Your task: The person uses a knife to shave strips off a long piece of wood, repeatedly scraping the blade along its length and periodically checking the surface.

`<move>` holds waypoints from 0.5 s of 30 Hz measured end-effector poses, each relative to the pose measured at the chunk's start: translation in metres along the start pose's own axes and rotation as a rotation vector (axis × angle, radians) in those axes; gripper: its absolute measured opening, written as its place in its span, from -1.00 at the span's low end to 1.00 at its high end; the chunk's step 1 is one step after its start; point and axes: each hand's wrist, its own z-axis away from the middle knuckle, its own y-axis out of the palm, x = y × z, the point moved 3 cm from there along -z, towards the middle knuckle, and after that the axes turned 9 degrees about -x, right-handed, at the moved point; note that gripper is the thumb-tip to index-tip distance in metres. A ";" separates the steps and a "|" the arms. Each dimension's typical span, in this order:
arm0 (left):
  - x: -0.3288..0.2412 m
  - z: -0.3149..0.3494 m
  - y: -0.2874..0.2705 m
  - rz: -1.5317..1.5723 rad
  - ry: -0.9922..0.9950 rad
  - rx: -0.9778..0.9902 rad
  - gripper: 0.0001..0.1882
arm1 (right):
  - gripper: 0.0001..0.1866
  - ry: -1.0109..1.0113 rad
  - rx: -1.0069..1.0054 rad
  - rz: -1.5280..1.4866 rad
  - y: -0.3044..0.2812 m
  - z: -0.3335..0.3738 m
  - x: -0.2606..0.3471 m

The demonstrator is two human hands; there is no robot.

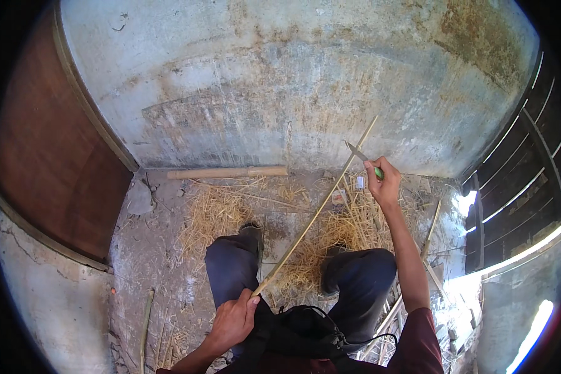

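Observation:
My left hand [234, 319] is closed around the near end of a long, thin bamboo strip [311, 219], close to my left thigh. The strip slants up and away to the right, its far tip in front of the wall. My right hand [383, 183] grips a knife by its green handle, held out past my right knee. The knife's blade [356, 151] points up and to the left and lies across the strip near its far end. Whether the blade touches the strip I cannot tell.
Piles of pale shavings [212, 215] lie around my feet. A thick bamboo pole [227, 172] rests along the base of the stained wall [249, 93]. A brown door panel [56, 137] stands at left, dark slatted boards [520, 168] at right. A greenish stick [147, 324] lies at lower left.

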 end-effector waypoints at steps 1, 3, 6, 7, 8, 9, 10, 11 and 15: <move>0.001 0.000 0.001 0.005 -0.002 0.010 -0.68 | -0.69 -0.016 0.004 0.011 0.000 0.000 -0.003; 0.002 -0.001 0.003 0.017 -0.005 0.030 -0.68 | -0.69 0.132 -0.008 0.044 -0.002 -0.008 -0.019; -0.006 0.005 -0.001 0.029 0.008 0.027 -0.68 | -0.67 0.101 -0.053 0.027 -0.007 -0.014 -0.017; -0.004 0.005 -0.001 0.030 0.024 0.016 -0.69 | -0.67 0.048 -0.066 0.010 -0.009 -0.016 -0.011; 0.001 0.004 -0.001 0.030 0.040 0.005 -0.70 | -0.66 0.061 -0.067 0.003 -0.010 -0.019 -0.008; 0.003 0.003 0.000 0.031 0.057 -0.006 -0.71 | -0.66 0.075 -0.069 -0.004 -0.009 -0.022 -0.004; 0.002 0.002 -0.001 0.038 0.066 -0.013 -0.71 | -0.65 0.094 -0.070 -0.011 -0.010 -0.022 -0.001; 0.000 -0.001 -0.003 0.046 0.076 -0.019 -0.71 | -0.66 0.155 -0.084 -0.019 -0.012 -0.025 0.000; -0.005 -0.012 -0.006 0.131 0.082 -0.035 -0.71 | -0.70 0.498 -0.090 -0.248 -0.021 -0.032 -0.022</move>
